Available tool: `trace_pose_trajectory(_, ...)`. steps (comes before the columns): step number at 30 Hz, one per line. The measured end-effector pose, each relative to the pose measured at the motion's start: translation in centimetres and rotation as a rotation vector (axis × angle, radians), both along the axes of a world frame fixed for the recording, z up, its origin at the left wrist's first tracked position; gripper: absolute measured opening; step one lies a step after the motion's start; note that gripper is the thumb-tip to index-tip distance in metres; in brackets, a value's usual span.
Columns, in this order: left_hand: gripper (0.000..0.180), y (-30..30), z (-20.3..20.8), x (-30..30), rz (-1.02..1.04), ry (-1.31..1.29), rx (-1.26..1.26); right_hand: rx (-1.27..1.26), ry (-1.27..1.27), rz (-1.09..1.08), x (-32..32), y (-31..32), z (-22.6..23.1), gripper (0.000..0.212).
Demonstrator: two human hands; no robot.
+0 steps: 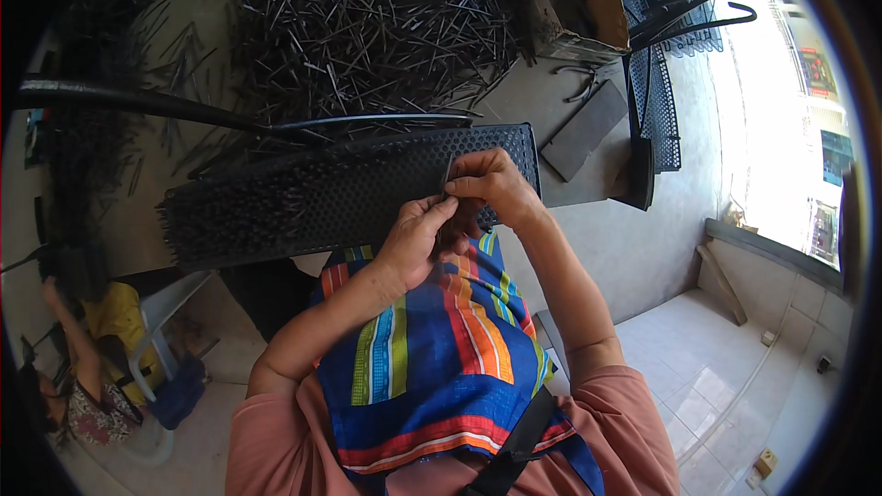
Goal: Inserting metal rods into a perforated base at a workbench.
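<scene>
A thin dark strip stands up between the fingertips of my right hand, which pinches it over the right part of a black perforated panel. My left hand is closed just beside it, thumb almost against the right fingertips. Dark slender strips seem to lie in its curled fingers, but shadow hides most of them. Many upright strips crowd the panel's left part, while round holes show across its middle and right. The panel's near edge is by the striped cloth on my lap.
Beyond the panel, a large heap of loose strips covers the table. A cardboard box, pliers and a flat dark plate lie at right. A black curved rod crosses from the left. Another person sits at lower left.
</scene>
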State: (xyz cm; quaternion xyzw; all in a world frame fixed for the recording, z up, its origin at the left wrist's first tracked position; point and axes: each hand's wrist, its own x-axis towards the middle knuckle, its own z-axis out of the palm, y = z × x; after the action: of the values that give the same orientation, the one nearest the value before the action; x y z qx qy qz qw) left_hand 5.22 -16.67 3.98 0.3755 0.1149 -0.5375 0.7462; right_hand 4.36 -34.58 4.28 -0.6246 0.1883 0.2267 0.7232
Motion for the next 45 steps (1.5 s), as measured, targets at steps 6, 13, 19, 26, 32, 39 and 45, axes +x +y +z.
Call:
trace_pose_trajectory(6,0.025,0.2,-0.8,0.1,0.061,-0.025,0.101,0.026,-0.12,-0.463,-0.5,0.3,-1.6,0.003)
trace_pose_trajectory(13,0.025,0.2,-1.5,-0.3,0.102,0.061,0.171,-0.726,-0.665,-0.584,0.8,-0.3,-1.7,0.002)
trace_pose_trajectory(19,0.025,0.3,-1.4,-0.1,0.145,0.078,0.194,-0.94,-0.902,-0.363,1.4,0.8,-1.2,0.011)
trace_pose_trajectory(26,0.024,0.4,-1.6,-0.3,0.143,0.049,0.156,-1.055,-0.979,-0.23,1.3,1.0,-1.3,0.015)
trace_pose_trajectory(32,0.024,0.5,-1.6,-0.3,0.14,0.062,0.146,-0.969,-0.832,-0.299,1.1,1.5,-1.5,0.016)
trace_pose_trajectory(39,0.025,0.2,-1.3,0.1,0.121,0.067,0.085,-1.072,-0.787,-0.24,1.0,1.3,-1.4,0.01)
trace_pose_trajectory(45,0.023,-0.4,0.2,1.0,-0.124,-0.08,0.129,-0.23,-0.252,-0.306,0.2,1.5,0.0,0.01)
